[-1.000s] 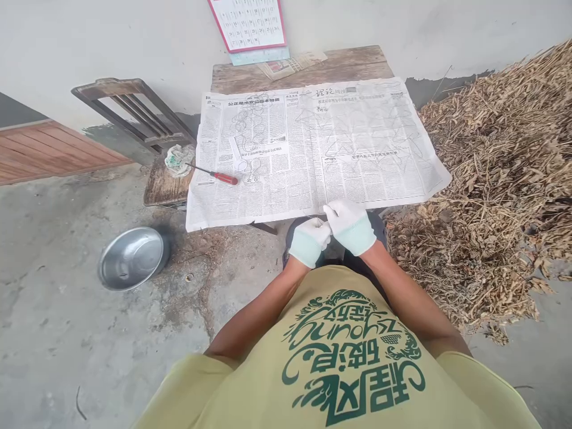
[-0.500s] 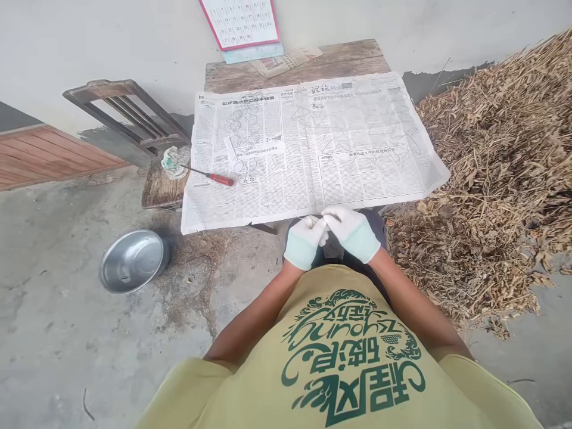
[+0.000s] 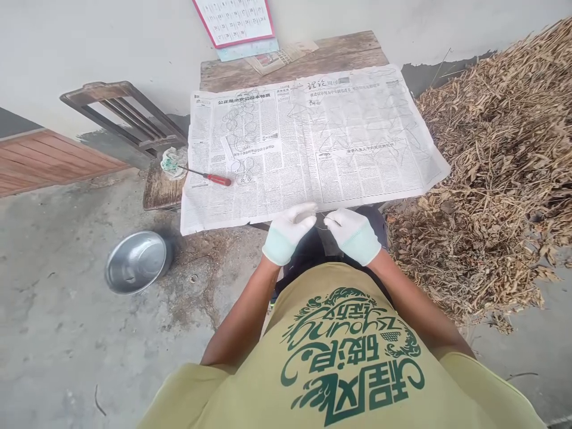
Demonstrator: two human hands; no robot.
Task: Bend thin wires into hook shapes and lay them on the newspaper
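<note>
Both my hands wear white gloves and sit just below the near edge of a spread newspaper [image 3: 313, 143]. My left hand [image 3: 286, 233] has its fingers curled in a pinch. My right hand [image 3: 353, 233] is pinched too. A thin dark thread or wire [image 3: 320, 225] runs between the two fingertips; it is too fine to name. A red-handled screwdriver [image 3: 211, 176] lies on the newspaper's left side, far from either hand.
The newspaper covers a low wooden table [image 3: 313, 56]. A wooden chair [image 3: 129, 122] with a crumpled cloth [image 3: 172, 162] stands to the left. A metal bowl [image 3: 137, 262] rests on the concrete floor. A heap of dry stalks [image 3: 496, 161] fills the right. A calendar [image 3: 235, 21] hangs on the wall.
My hands were pressed together a second ago; now they have drawn apart, the left one moving left, with the thin strand stretched between them. The view has tilted slightly.
</note>
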